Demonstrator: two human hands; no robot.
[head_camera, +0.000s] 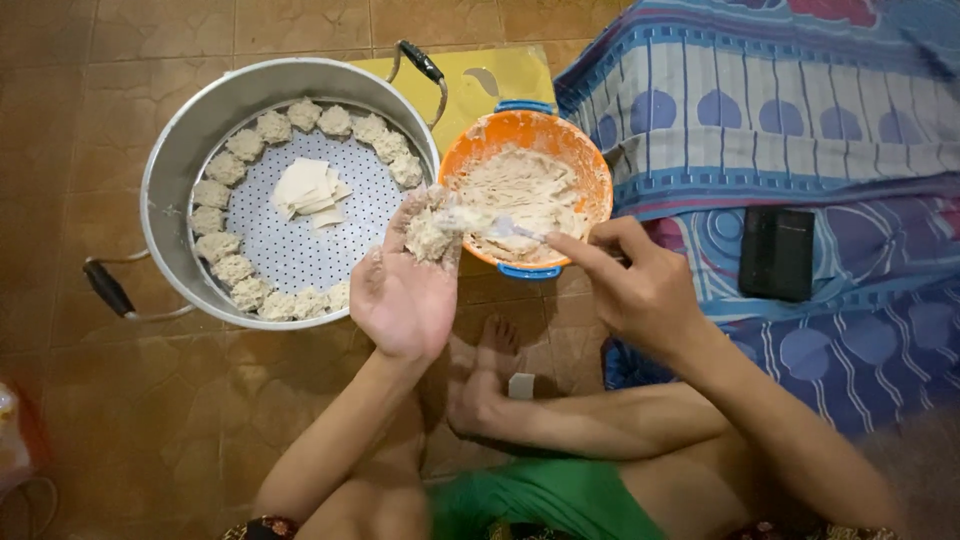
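A half-formed dumpling (430, 235) sits in the upturned left hand (405, 290), resting on the fingers just over the near rim of an orange plastic bowl (590, 165). The left hand's grip is loosely cupped around the dumpling, its palm dusted with pale flour or paste. The right hand (640, 290) pinches the handle of a small spoon (505, 228) between thumb and fingers, with the spoon's tip pressing pale filling onto the dumpling.

The orange bowl, with blue handles, holds a coarse, sticky, cream-coloured filling (520, 195) smeared up its walls; a fair amount remains. Beside it to the left stands a large round metal steamer pot (165, 175) with black-gripped wire handles. Inside it lies a white perforated tray (300, 250). Finished dumplings (222, 245), lumpy and beige, ring most of the tray's edge, touching one another; the ring has a gap on the side nearest the bowl, and the middle of the tray is bare but for a small stack of square white wrappers (308, 188). By this showing, the outer ring is nearly done and the centre is unfilled.

Everything stands on a brown tiled floor (150, 400), where the person sits cross-legged. A blue patterned cloth (780, 110) lies to the right, with a flat black rectangular object (778, 252) on it.
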